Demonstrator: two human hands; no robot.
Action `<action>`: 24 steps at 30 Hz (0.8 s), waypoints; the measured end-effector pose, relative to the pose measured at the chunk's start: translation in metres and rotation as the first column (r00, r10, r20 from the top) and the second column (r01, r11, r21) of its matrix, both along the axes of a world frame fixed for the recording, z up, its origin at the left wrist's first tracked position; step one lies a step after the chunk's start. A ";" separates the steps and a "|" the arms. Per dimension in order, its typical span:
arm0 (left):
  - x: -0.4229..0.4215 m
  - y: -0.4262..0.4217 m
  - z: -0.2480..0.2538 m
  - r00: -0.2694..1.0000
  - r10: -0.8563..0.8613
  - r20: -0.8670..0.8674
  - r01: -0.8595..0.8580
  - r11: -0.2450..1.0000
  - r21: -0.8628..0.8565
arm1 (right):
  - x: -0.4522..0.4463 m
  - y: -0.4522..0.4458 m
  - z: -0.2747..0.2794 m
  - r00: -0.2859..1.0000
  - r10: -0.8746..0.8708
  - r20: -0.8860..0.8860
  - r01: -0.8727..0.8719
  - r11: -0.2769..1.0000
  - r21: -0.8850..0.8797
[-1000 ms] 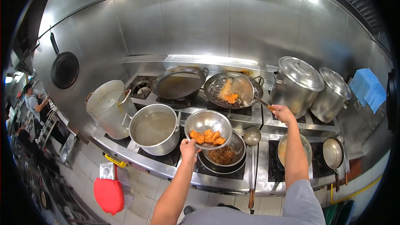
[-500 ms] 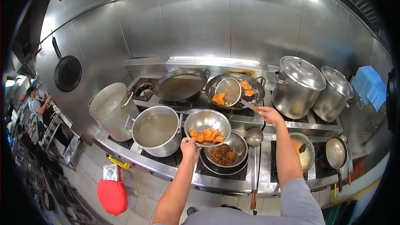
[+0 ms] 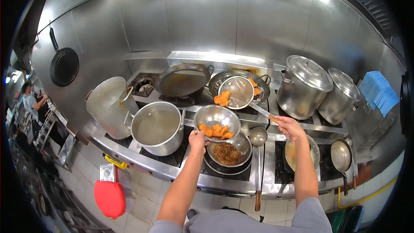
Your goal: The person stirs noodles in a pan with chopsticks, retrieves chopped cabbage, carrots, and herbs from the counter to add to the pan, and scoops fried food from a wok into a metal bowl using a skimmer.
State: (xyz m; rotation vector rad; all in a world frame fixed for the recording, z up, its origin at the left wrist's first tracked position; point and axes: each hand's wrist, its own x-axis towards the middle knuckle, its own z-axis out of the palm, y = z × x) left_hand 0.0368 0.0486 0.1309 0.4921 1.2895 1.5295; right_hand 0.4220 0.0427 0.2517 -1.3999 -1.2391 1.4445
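My left hand [image 3: 197,141] is closed on the rim of a metal bowl [image 3: 220,115] that holds several orange fried pieces [image 3: 215,131]. My right hand [image 3: 290,128] grips the wooden handle of a round strainer [image 3: 241,92]. The strainer is over the near part of a wok [image 3: 223,76], with a fried piece [image 3: 222,99] at its left edge. More orange pieces [image 3: 257,90] show in the wok, right of the strainer. Below the bowl, another metal bowl [image 3: 246,143] holds brown crumbly bits [image 3: 226,154].
A second wok [image 3: 165,77] stands at the back left. Open pots [image 3: 157,146] [image 3: 108,118] are on the left; lidded pots [image 3: 299,99] [image 3: 340,97] are at the back right. A ladle [image 3: 258,136] lies right of the bowls. A person [image 3: 34,103] stands far left.
The strainer has come up and toward me, from inside the wok to its near edge, with a fried piece at its left. The left-hand bowl is still held near the same place.
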 end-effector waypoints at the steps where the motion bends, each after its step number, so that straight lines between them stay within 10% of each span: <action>1: 0.000 0.001 -0.002 0.999 -0.040 -0.004 0.040 0.999 0.013 | 0.000 -0.009 0.006 0.997 0.006 0.081 -0.008 1.000 0.023; 11: 0.022 0.000 0.000 0.997 -0.057 0.056 0.057 0.998 0.003 | 0.002 0.008 0.010 0.768 -0.378 0.517 0.092 0.864 0.495; 13: 0.022 -0.002 0.001 0.997 -0.062 0.038 0.062 0.998 0.001 | 0.000 0.040 -0.001 0.375 -0.603 0.704 -0.010 0.757 0.653; 20: 0.009 -0.021 0.010 0.999 -0.046 0.021 0.046 0.999 -0.002 | -0.026 0.112 -0.022 0.402 -0.473 0.784 0.120 0.876 0.467; 24: -0.001 -0.029 0.013 0.999 -0.033 0.027 0.033 0.999 0.011 | -0.013 0.169 -0.098 0.729 -0.354 0.586 0.187 0.926 0.328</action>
